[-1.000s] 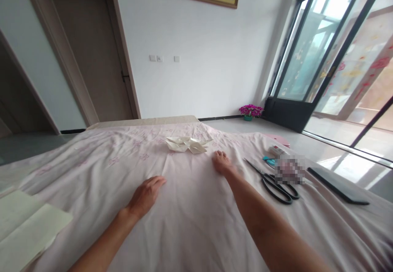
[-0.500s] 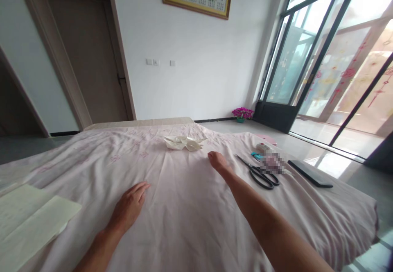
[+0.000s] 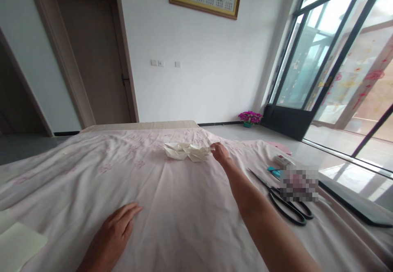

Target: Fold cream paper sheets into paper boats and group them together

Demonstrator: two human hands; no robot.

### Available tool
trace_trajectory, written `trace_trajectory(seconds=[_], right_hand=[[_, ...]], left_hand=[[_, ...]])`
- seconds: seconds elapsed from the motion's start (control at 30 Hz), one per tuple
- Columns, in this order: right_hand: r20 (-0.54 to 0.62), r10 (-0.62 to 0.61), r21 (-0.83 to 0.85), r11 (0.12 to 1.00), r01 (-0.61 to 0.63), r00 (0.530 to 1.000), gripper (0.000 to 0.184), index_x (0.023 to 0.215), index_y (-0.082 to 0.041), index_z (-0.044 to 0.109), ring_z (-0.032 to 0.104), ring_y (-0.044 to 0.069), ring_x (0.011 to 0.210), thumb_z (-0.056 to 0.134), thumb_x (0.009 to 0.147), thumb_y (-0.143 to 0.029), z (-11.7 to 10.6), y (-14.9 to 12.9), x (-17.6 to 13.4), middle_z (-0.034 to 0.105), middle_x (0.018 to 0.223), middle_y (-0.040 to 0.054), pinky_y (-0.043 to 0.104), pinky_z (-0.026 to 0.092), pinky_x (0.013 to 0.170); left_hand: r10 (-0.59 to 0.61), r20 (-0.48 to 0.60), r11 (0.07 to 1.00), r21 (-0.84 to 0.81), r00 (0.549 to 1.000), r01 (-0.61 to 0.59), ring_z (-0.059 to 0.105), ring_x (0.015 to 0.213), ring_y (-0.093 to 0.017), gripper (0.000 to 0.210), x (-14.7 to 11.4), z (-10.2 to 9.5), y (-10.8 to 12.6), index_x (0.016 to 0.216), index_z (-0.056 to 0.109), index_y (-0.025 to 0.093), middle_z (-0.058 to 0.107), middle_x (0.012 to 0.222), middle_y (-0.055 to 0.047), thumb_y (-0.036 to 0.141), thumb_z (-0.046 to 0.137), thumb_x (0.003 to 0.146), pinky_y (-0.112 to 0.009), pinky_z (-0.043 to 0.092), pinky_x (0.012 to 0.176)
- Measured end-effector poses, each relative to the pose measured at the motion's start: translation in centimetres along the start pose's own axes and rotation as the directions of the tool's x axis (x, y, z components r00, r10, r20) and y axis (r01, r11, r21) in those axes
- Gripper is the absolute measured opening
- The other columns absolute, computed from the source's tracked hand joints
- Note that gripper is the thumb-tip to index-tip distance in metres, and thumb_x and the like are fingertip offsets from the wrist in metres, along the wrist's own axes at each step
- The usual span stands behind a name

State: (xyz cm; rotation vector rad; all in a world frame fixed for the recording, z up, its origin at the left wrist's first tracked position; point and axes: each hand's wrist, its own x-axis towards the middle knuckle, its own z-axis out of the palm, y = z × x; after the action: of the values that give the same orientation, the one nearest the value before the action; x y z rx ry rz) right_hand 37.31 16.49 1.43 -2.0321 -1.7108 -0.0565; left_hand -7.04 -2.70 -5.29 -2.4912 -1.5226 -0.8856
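Out on the pink-patterned cloth lies a folded cream paper piece (image 3: 186,151) with several pointed flaps. My right hand (image 3: 220,152) is closed on the paper's right tip, its fingertips partly hidden behind the hand. Nearer to me, my left hand (image 3: 115,227) rests on the cloth, fingers stretched out and holding nothing. Black-handled scissors (image 3: 287,210) lie beside my right forearm, blades pointing away to the left. Pale paper sheets (image 3: 21,243) are at the lower left, cut off by the frame's edge.
The wrinkled cloth (image 3: 172,198) covers the whole surface. Right of the scissors are a blue-handled item (image 3: 274,172), a white packet (image 3: 282,160), a pixelated pink thing (image 3: 299,183) and a dark flat object (image 3: 353,204). Potted magenta flowers (image 3: 250,117) stand on the floor.
My right hand has reached forward from beside the paper piece and taken hold of its right tip. The view has tipped closer; my left hand appears lower in the frame.
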Motion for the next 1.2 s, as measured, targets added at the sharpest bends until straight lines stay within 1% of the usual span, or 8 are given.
trace_trajectory(seconds=[0.27, 0.43, 0.53, 0.63, 0.7, 0.8, 0.97, 1.2], right_hand=[[-0.143, 0.055, 0.078, 0.996, -0.044, 0.988, 0.02, 0.093, -0.02, 0.07, 0.06, 0.018, 0.089, 0.052, 0.086, -0.025, -2.4, 1.3, -2.6, 0.066, 0.103, 0.0088, 0.025, 0.039, 0.074], [-0.256, -0.022, 0.285, 0.954, 0.097, 0.966, 0.02, 0.089, -0.02, 0.068, 0.059, 0.017, 0.079, 0.053, 0.085, -0.033, -3.9, -3.2, -8.6, 0.067, 0.094, 0.006, 0.026, 0.041, 0.072], [-0.157, -0.124, 0.676, 0.71, 0.198, 0.98, 0.016, 0.079, -0.019, 0.067, 0.057, 0.015, 0.067, 0.063, 0.078, -0.034, -3.5, -8.8, -14.6, 0.065, 0.076, 0.0029, 0.026, 0.042, 0.064], [0.143, -0.232, 0.918, 0.394, -0.041, 0.962, 0.022, 0.078, -0.018, 0.063, 0.055, 0.014, 0.062, 0.064, 0.077, -0.04, -3.4, -13.8, -20.7, 0.062, 0.066, 0.0006, 0.026, 0.042, 0.059], [0.27, -0.306, 0.937, 0.303, -0.176, 0.913, 0.026, 0.077, -0.017, 0.062, 0.056, 0.013, 0.063, 0.064, 0.077, -0.043, -3.6, -15.9, -23.9, 0.061, 0.067, 0.0009, 0.025, 0.042, 0.059], [0.393, -0.362, 0.911, 0.28, -0.304, 0.845, 0.029, 0.077, -0.016, 0.06, 0.055, 0.012, 0.062, 0.063, 0.076, -0.045, -3.7, -17.3, -26.6, 0.061, 0.066, 0.0011, 0.024, 0.041, 0.058], [0.466, -0.337, 0.874, 0.322, -0.364, 0.818, 0.027, 0.076, -0.016, 0.058, 0.052, 0.01, 0.057, 0.06, 0.078, -0.043, -2.6, -17.4, -28.0, 0.06, 0.063, -0.0005, 0.022, 0.038, 0.057], [0.354, -0.397, 0.919, 0.317, -0.236, 0.847, 0.01, 0.068, -0.018, 0.06, 0.045, 0.009, 0.054, 0.06, 0.075, -0.025, -2.1, -17.5, -28.8, 0.056, 0.06, -0.0041, 0.021, 0.033, 0.053]], left_hand=[[0.009, -0.021, 0.999, -0.04, 1.0, -0.01, 0.065, 0.105, -0.018, 0.033, 0.0, 0.1, -0.5, 0.11, 0.066, 0.031, 0.067, 0.116, 0.002, 0.023, 0.046, 0.085, -0.032, 0.054, 0.092], [-0.094, -0.006, 0.938, -0.336, 0.996, 0.087, 0.062, 0.109, -0.019, 0.029, 0.2, -0.1, 0.4, 0.11, 0.066, 0.031, 0.067, 0.116, 0.0, 0.031, 0.052, 0.085, -0.033, 0.048, 0.099], [-0.356, 0.03, 0.711, -0.639, 0.934, 0.292, 0.06, 0.112, -0.022, 0.036, 0.6, -0.8, 2.6, 0.117, 0.062, 0.027, 0.065, 0.121, -0.004, 0.041, 0.054, 0.085, -0.036, 0.046, 0.101], [-0.464, 0.166, 0.297, -0.896, 0.87, 0.329, 0.055, 0.119, -0.023, 0.047, 0.8, -2.2, 5.5, 0.128, 0.053, 0.023, 0.06, 0.128, -0.008, 0.046, 0.051, 0.088, -0.037, 0.047, 0.098], [-0.46, 0.195, 0.104, -0.957, 0.866, 0.271, 0.056, 0.118, -0.023, 0.047, 0.9, -3.3, 7.0, 0.128, 0.053, 0.021, 0.058, 0.13, -0.008, 0.047, 0.049, 0.089, -0.037, 0.046, 0.099], [-0.39, 0.224, -0.013, -0.971, 0.893, 0.238, 0.058, 0.112, -0.025, 0.047, 0.8, -4.6, 8.3, 0.123, 0.057, 0.018, 0.061, 0.124, -0.011, 0.048, 0.048, 0.089, -0.038, 0.047, 0.095], [-0.367, 0.185, 0.087, -0.969, 0.912, 0.232, 0.058, 0.109, -0.023, 0.045, 0.4, -5.7, 9.0, 0.125, 0.055, 0.021, 0.061, 0.122, -0.008, 0.047, 0.049, 0.089, -0.034, 0.048, 0.091], [-0.304, 0.086, 0.364, -0.91, 0.949, 0.199, 0.054, 0.116, -0.021, 0.055, -0.4, -6.2, 10.4, 0.136, 0.041, 0.021, 0.052, 0.129, -0.01, 0.04, 0.055, 0.087, -0.031, 0.045, 0.094]])
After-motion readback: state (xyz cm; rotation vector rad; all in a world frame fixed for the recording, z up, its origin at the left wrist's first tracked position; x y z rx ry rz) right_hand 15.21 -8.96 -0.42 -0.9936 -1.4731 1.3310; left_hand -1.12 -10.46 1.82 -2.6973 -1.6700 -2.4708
